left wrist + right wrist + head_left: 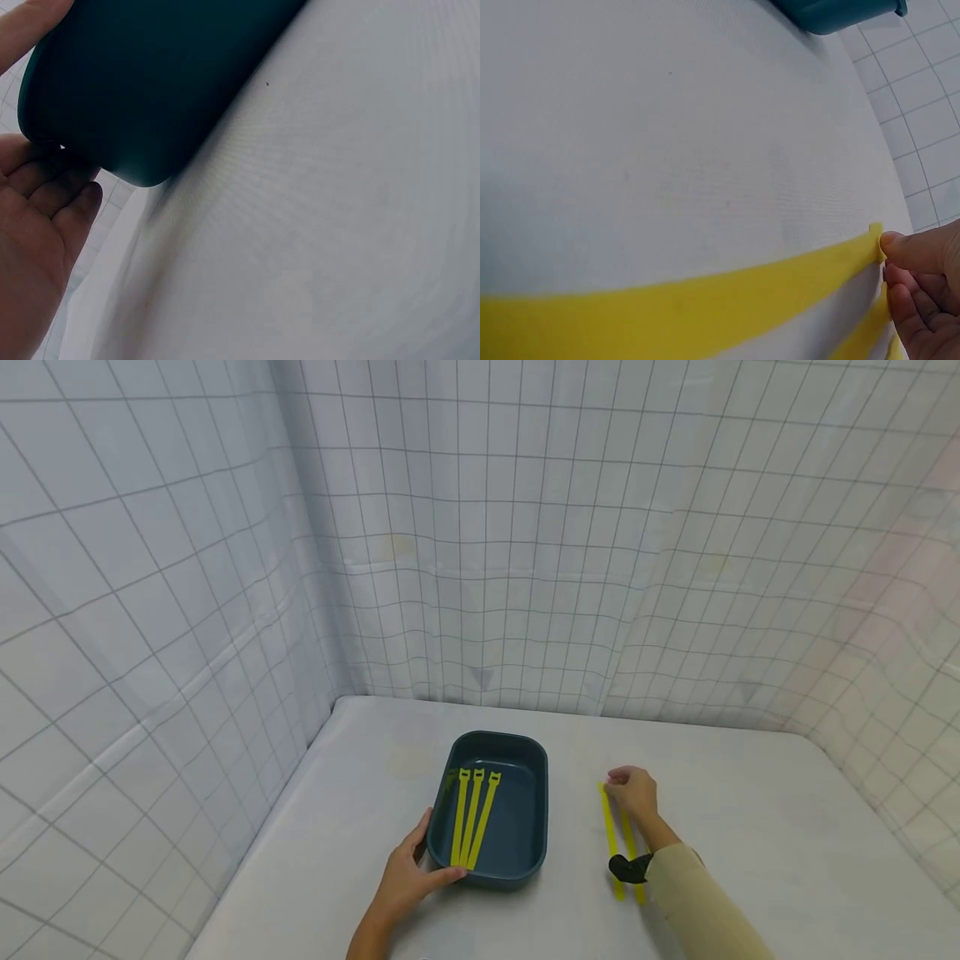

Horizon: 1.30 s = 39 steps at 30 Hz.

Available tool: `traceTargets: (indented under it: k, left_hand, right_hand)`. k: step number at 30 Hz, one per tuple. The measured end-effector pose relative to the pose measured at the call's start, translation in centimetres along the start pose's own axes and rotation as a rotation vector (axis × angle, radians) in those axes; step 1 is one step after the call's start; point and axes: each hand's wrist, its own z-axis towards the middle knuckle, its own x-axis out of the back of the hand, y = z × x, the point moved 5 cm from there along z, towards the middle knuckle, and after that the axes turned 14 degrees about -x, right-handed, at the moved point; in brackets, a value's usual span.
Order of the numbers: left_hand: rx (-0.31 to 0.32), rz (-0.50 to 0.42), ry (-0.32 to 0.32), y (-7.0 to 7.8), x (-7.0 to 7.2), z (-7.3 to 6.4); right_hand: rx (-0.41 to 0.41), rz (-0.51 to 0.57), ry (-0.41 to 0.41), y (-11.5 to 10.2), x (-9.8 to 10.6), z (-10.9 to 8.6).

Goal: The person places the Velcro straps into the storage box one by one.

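A dark teal bin (517,827) stands on the white table. My left hand (405,878) grips its near left corner, thumb at the front rim and fingers along the left side. Inside the bin, toward its left wall, lie three yellow hook-and-loop cable ties (472,818) with slotted heads. To the right of the bin, my right hand (636,793) pinches the far end of another yellow cable tie (780,289) between thumb and fingers. A second loose tie (628,835) lies beside it, partly hidden by the wrist. A sliver of yellow (895,349) shows below the fingers.
The white-covered table (360,793) ends at a white grid-patterned curtain (480,543) behind and at both sides. A black strap (630,868) is around the right wrist, by the beige sleeve (697,902).
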Motion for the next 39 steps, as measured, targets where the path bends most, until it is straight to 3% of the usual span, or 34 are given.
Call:
traceTargets:
  k: [6,12,30,39]
  left_hand:
    - [0.004,-0.006,-0.003,-0.4,-0.2,0.2]
    - [0.017,0.0,-0.009,-0.6,-0.5,0.4]
    - [0.02,0.037,-0.001,-0.1,-0.3,0.3]
    - [0.014,0.033,0.001,0.0,-0.1,0.1]
  right_hand:
    - [0.078,-0.012,0.007,-0.1,0.0,0.2]
    - [0.064,-0.029,0.001,0.0,0.1,0.3]
    - [-0.121,-0.065,-0.092,0.9,0.3,0.5]
    - [-0.197,-0.007,-0.1,1.4,0.1,0.5]
